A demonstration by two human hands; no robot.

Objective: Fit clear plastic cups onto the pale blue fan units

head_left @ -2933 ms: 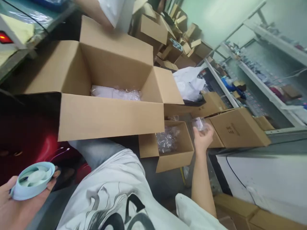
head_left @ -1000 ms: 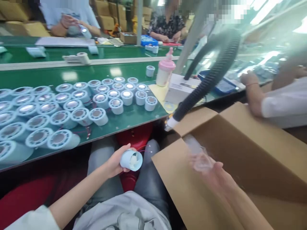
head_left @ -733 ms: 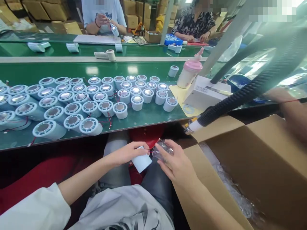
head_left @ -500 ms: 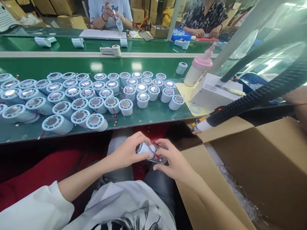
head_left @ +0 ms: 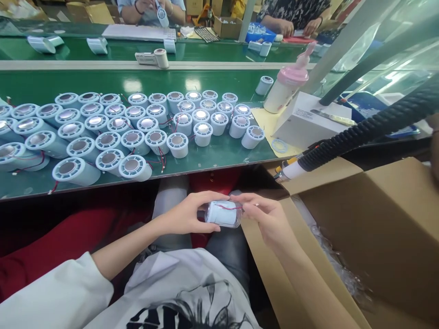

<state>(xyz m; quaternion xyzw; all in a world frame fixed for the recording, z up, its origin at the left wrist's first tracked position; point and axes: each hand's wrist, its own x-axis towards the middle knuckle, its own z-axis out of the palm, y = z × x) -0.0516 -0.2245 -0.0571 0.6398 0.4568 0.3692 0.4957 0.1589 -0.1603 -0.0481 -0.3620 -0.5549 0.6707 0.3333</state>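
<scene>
Over my lap I hold a pale blue fan cylinder (head_left: 222, 213) with thin red wires, lying sideways inside a clear plastic sleeve. My left hand (head_left: 187, 214) grips its left end with fingers curled round it. My right hand (head_left: 265, 218) pinches the clear sleeve at its right end. On the green table (head_left: 219, 157) in front of me stand several more pale blue fan cylinders (head_left: 132, 132), in rows with shiny centres up.
A large open cardboard box (head_left: 363, 219) stands at my right with clear plastic bags inside. A black corrugated hose (head_left: 363, 130) hangs over it. A pink-topped bottle (head_left: 286, 89) and a white box (head_left: 308, 121) sit on the table. Other people work across the conveyor (head_left: 144, 9).
I turned from the boxes back to the table. My right hand brought a clear sleeve to the fan cylinder, and the cylinder now lies inside it between both hands.
</scene>
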